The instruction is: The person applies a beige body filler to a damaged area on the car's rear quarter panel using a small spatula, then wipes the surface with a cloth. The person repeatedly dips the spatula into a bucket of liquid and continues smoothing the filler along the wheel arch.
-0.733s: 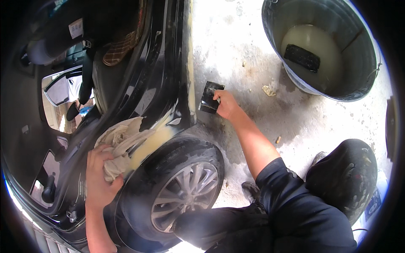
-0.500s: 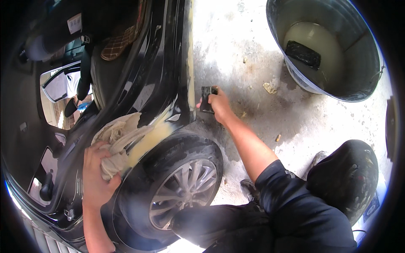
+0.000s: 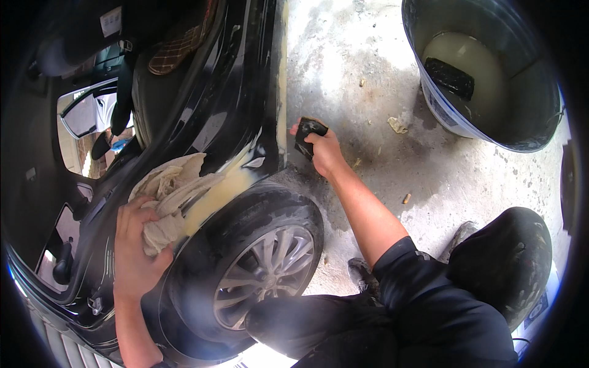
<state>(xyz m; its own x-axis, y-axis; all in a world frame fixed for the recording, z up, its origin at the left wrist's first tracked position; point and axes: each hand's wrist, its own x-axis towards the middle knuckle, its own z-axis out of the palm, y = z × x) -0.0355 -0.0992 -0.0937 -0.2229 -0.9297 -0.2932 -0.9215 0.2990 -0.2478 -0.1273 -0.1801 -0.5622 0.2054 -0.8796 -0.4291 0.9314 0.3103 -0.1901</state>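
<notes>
My left hand (image 3: pixel 140 251) is closed round a crumpled beige rag (image 3: pixel 175 190), which rests against the black car body (image 3: pixel 211 138) above the rear wheel arch. Beside the rag, a band of yellowish filler (image 3: pixel 221 197) runs along the arch, and a thin strip of it follows the lower sill. My right hand (image 3: pixel 325 152) grips a black sanding block (image 3: pixel 310 136) by its sides, close to the sill edge. Part of the block and several fingers are hidden from view.
A dark bucket (image 3: pixel 438 116) with cloudy water and a black block (image 3: pixel 451 78) in it stands at the far right. Below the arch is the tyre (image 3: pixel 245 205) with its silver rim. Scraps lie on the stained concrete floor (image 3: pixel 380 92). My knees are close by.
My right hand has turned the sanding block and raised it slightly, so its dark broad face shows more. My left hand stays on the rag. The view has shifted a little.
</notes>
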